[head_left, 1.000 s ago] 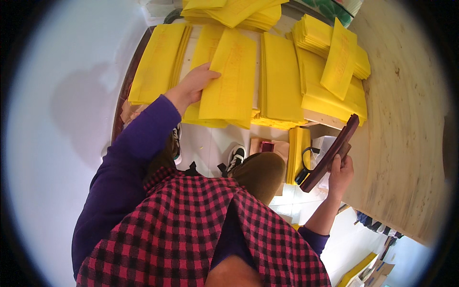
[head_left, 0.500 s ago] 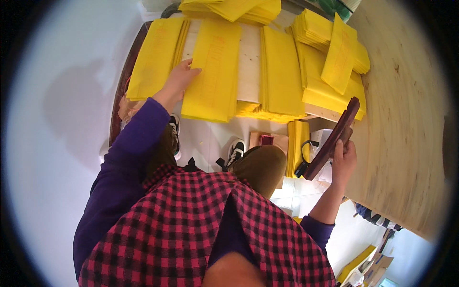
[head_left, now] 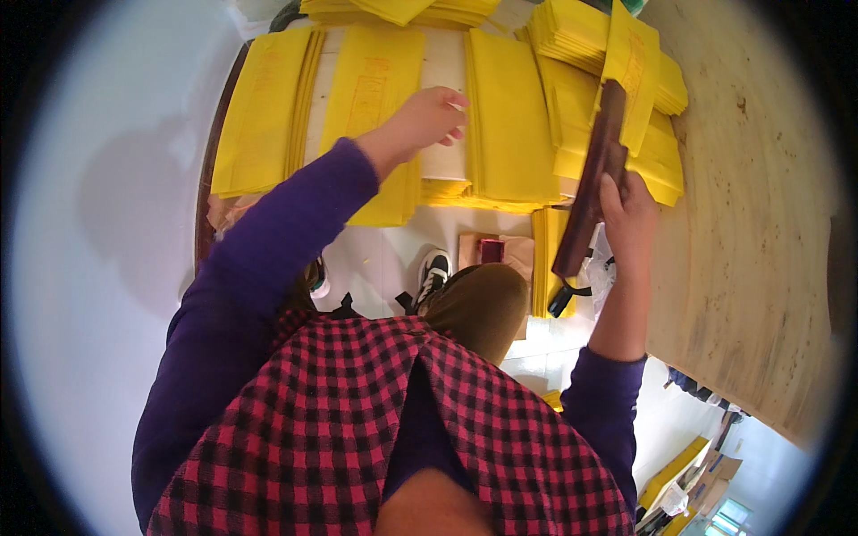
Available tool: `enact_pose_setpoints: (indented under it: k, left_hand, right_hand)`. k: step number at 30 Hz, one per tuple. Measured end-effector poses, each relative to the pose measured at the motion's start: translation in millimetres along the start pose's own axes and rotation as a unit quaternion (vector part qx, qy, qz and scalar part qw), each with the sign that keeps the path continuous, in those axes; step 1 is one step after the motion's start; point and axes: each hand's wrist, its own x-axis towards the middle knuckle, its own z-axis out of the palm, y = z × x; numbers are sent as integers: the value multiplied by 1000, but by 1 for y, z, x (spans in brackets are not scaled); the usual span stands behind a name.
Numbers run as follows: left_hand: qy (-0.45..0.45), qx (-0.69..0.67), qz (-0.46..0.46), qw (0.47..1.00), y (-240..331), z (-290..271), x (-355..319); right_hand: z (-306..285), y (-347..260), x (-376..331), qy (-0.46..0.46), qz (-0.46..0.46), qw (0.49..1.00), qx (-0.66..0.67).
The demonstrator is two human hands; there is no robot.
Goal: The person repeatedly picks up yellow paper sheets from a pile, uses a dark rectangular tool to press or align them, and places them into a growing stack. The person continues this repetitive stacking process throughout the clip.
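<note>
My right hand (head_left: 630, 210) is closed round a long dark red-brown block with a grip, apparently a hand stamp (head_left: 593, 183). It is held up in front of the right-hand yellow stacks. My left hand (head_left: 431, 119) hovers with loosely bent fingers and nothing visible in them. It is over the right edge of a yellow paper stack (head_left: 368, 85) bearing a red print, beside a bare strip of table. Just right of that hand lies another yellow stack (head_left: 511, 116), with no print visible. A printed yellow stack (head_left: 259, 107) lies at the far left.
More yellow bundles (head_left: 572, 36) are piled at the back right, next to a large wooden board (head_left: 742, 196). Below the table edge are a small red box (head_left: 491, 251) on brown card and an upright yellow bundle (head_left: 547, 259). A white wall (head_left: 107, 268) stands left.
My left hand has left the left edge of the printed stack and moved right across it. My right hand has raised the stamp and turned it more upright. The view has shifted slightly.
</note>
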Motion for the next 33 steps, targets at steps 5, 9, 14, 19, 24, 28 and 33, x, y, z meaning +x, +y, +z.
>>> enact_pose_setpoints:
  k: [5, 9, 14, 19, 24, 28, 33]
  left_hand:
    - [52, 15, -81, 995, -27, 36, 54]
    - [95, 79, -86, 989, -48, 38, 83]
    - [80, 121, -25, 989, -46, 41, 93]
    - [91, 11, -89, 992, -33, 43, 96]
    - [93, -11, -83, 992, -61, 44, 123]
    - [62, 193, 74, 976, -81, 37, 132]
    - [120, 15, -85, 989, -56, 42, 122]
  right_hand:
    - [43, -9, 61, -41, -73, 996, -41]
    - [71, -14, 89, -77, -66, 993, -62]
    - [92, -16, 108, -102, -90, 984, -116]
    - [110, -20, 127, -138, -76, 976, -151]
    - [122, -25, 140, -157, -75, 968, -179]
    - [128, -26, 145, -163, -55, 966, -192]
    - [131, -30, 150, -173, -72, 960, -206]
